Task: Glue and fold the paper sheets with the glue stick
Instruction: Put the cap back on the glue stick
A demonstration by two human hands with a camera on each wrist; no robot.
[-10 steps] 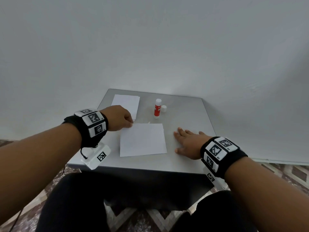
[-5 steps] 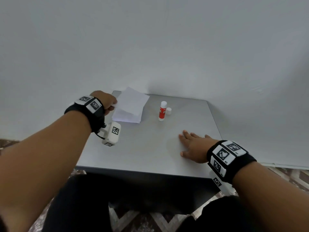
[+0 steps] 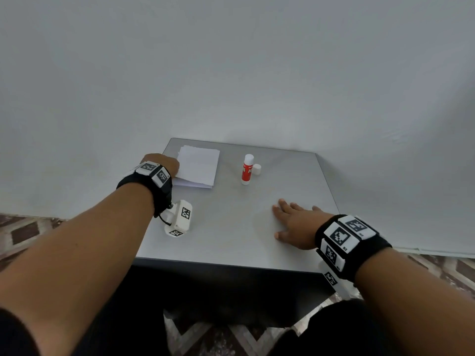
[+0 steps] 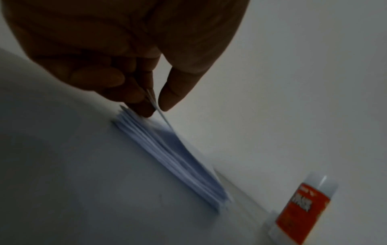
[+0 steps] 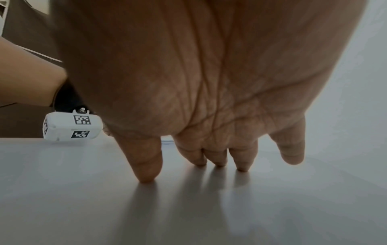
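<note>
On the grey table point(image 3: 231, 242), the left hand point(image 3: 160, 164) reaches to the far left corner, where a stack of paper sheets point(image 3: 198, 167) lies. Seen from the left wrist, its thumb and fingers point(image 4: 134, 92) are curled and pinch the edge of the top sheet point(image 4: 154, 102), lifting that edge a little off the stack point(image 4: 173, 160) below — the rest of the sheets lie flat on the table. The glue stick point(image 3: 247, 169) stands upright to the right of the stack, apart from it, with its red label facing the person; its white cap point(image 3: 257, 169) sits on the table just beside it. The right hand point(image 3: 295, 224) lies near the right edge of the table with fingers point(image 5: 146, 159) stretched out and slightly spread, their tips touching the surface — it holds nothing.
</note>
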